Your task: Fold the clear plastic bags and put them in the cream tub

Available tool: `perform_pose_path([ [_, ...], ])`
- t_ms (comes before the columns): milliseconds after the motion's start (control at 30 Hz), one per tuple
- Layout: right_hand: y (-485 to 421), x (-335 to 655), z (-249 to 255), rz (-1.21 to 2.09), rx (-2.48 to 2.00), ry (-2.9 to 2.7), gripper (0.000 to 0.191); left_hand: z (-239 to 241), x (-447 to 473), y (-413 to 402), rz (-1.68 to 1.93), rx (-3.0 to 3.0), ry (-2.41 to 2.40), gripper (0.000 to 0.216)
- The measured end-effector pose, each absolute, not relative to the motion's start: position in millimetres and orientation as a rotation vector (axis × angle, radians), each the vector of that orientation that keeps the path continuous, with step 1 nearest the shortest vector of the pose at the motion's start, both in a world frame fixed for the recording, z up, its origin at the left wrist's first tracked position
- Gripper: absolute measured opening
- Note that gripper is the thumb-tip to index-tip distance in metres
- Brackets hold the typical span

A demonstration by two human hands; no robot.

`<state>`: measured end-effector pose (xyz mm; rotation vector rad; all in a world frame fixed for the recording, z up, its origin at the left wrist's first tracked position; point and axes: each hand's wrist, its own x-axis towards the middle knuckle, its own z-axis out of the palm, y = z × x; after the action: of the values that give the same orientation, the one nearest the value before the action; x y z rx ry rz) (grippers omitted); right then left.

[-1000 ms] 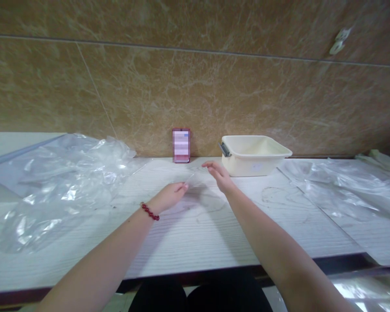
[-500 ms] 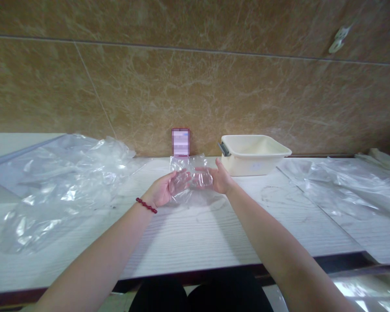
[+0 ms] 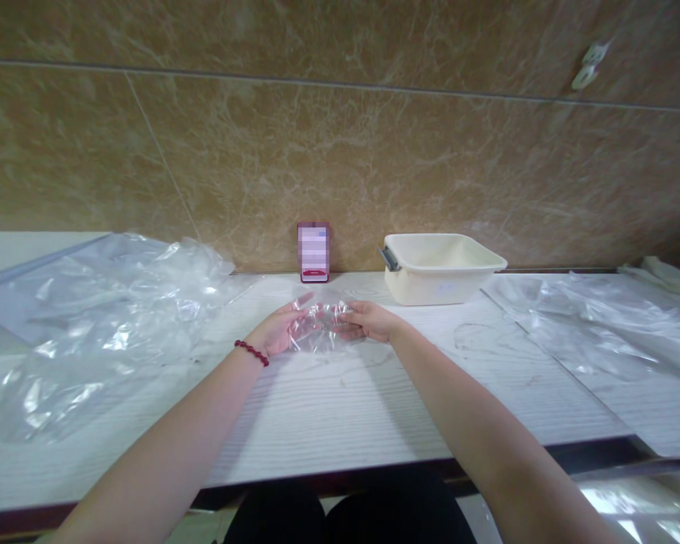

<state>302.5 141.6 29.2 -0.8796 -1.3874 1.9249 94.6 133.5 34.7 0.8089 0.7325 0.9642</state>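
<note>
Between my hands is a crumpled clear plastic bag (image 3: 320,332), held just over the white wood-grain table (image 3: 317,415). My left hand (image 3: 279,329), with a red bead bracelet at the wrist, grips the bag's left side. On the opposite side my right hand (image 3: 371,321) has its fingers curled in on the film. Fingertips show through the clear plastic, and glare hides the bag's exact folds. Behind the bag a phone (image 3: 313,253) with a lit, blurred screen leans upright against the wall.
A cream plastic bin (image 3: 431,285) with a grey handle clip stands against the wall to the right. Large heaps of clear plastic bags lie at the left (image 3: 130,317) and the right (image 3: 612,317). A brown marbled wall (image 3: 340,159) bounds the table's back.
My right hand's fingers have gone from spread to curled in. The bag is gathered smaller and lower, so the phone's lower edge now shows.
</note>
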Motion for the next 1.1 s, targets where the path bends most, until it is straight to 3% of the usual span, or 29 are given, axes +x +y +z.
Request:
perform_pose_path([
  [233, 143.8, 301.3, 26.2, 1.867, -0.932, -1.320, 0.019, 38.2, 93.5, 129.7, 0.932, 0.856, 0.668, 0.041],
  [600, 144.5, 301.9, 24.7, 1.840, -0.913, -1.348, 0.025, 29.5, 88.9, 135.7, 0.902, 0.926, 0.656, 0.039],
  [867, 144.2, 300.1, 26.8, 1.782, -0.976, -1.272, 0.020, 37.6, 91.4, 129.0, 0.838, 0.916, 0.617, 0.042],
  [1100, 144.0, 299.4, 28.5, 1.815, -0.957, -1.188, 0.015, 28.7, 92.3, 133.6, 0.898, 0.929, 0.674, 0.030],
])
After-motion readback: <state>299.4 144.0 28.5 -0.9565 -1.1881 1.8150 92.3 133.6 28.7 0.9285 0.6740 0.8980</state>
